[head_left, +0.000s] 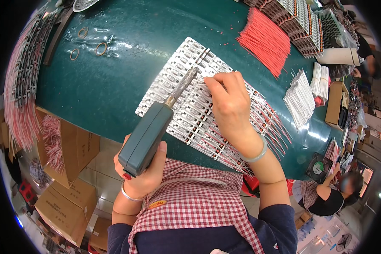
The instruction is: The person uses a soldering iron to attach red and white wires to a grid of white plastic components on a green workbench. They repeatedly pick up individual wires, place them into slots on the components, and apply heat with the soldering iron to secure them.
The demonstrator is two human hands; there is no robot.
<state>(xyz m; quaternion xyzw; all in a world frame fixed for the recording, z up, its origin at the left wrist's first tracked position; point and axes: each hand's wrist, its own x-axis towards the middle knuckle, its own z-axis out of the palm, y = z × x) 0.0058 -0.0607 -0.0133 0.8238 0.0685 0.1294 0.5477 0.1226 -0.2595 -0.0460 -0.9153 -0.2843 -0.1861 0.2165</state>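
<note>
My left hand (152, 175) is closed around the dark green body of a soldering gun (144, 137). Its metal barrel slants up and to the right, with the tip over a panel of white plastic parts (161, 91) in rows. Close beside that tip, my right hand (230, 101) is pinched, fingertips low over the panel; whatever it holds is too small to make out. Red and white wires (271, 122) trail from the panel's right and near sides, partly under my right forearm. Small metal pieces sit in the white parts.
On the green table (93, 84) lie rubber bands (100, 49), a pile of red wires (264, 42) and white wires (299, 99). Stacked panels (300, 25) stand far right; wired panels (25, 84) hang over the left edge. Cardboard boxes (67, 207) stand lower left. A co-worker (326, 194) sits at right.
</note>
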